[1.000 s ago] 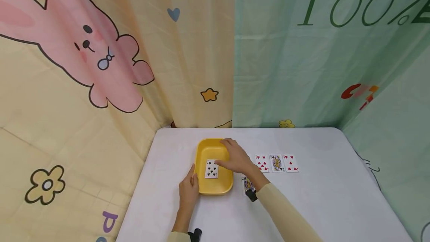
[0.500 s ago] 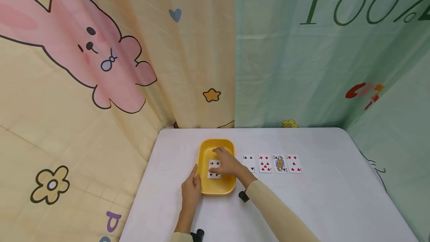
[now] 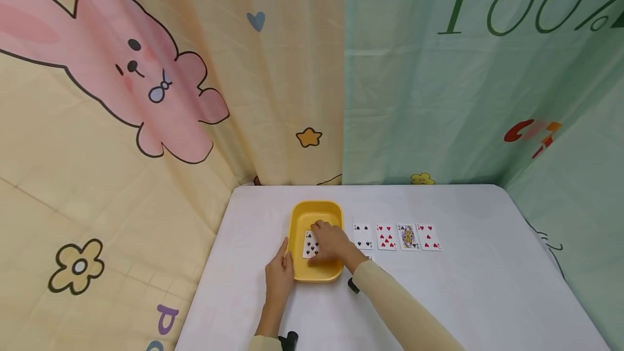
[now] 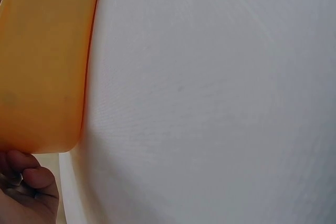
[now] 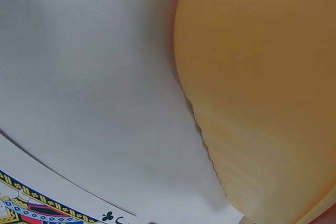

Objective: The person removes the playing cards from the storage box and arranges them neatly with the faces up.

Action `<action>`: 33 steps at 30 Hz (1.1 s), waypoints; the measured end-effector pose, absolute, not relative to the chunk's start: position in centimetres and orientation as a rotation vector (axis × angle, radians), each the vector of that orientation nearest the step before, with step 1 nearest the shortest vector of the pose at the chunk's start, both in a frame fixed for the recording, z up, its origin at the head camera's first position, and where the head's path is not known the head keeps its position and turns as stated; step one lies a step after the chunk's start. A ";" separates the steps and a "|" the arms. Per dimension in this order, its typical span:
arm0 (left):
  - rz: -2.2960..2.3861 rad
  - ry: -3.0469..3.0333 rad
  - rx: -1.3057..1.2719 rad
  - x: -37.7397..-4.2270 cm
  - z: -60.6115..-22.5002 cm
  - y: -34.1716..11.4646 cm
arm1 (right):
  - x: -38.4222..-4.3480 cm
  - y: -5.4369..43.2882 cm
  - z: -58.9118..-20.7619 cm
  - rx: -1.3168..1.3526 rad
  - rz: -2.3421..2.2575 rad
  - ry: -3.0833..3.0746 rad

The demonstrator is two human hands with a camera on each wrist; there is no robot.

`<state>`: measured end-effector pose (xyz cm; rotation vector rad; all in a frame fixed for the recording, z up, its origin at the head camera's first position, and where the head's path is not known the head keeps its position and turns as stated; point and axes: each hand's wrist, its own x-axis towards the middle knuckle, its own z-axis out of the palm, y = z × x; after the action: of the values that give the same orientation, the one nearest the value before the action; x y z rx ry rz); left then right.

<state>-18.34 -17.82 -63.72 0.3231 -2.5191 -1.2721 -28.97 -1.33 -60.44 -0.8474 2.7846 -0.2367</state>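
Observation:
A yellow tray point(image 3: 316, 209) stands on the white table, with a black-suited number card point(image 3: 309, 244) lying face up inside it. My left hand point(image 3: 279, 280) grips the tray's left side, its curled fingers against the wall in the left wrist view. My right hand point(image 3: 332, 244) reaches over the right rim into the tray. Its fingers and thumb are spread across the card, the fingers beyond its far edge and the thumb by its near edge. Part of the card is hidden under that hand. Whether the fingers touch it cannot be told.
Right of the tray lies a face-up row: a black number card point(image 3: 363, 236), a hearts card point(image 3: 387, 237), a picture card point(image 3: 408, 237) and another hearts card point(image 3: 429, 237). A clubs picture card point(image 5: 31, 208) lies near the right wrist. Curtains hang behind the table point(image 3: 468, 286).
My right hand has moved from the tray's far right rim down and inward over the card. The left hand stays at the tray's left side. The view has shifted slightly.

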 end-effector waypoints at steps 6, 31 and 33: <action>-1.286 -2.507 0.319 -18.3 -63.8 -17.7 | -28.8 -1.4 -60.2 -0.808 -0.191 2.774; -1.272 -2.523 0.352 -18.4 -63.8 -17.7 | -28.4 -0.8 -59.0 -0.767 -0.445 2.748; -1.265 -2.522 0.351 -18.4 -63.7 -17.7 | -28.4 -0.5 -58.7 -0.746 -0.491 2.748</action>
<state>-18.38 -17.71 -63.73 0.3506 -2.5216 -1.2649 -28.41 -0.49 -58.74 -0.7458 2.7483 -0.4911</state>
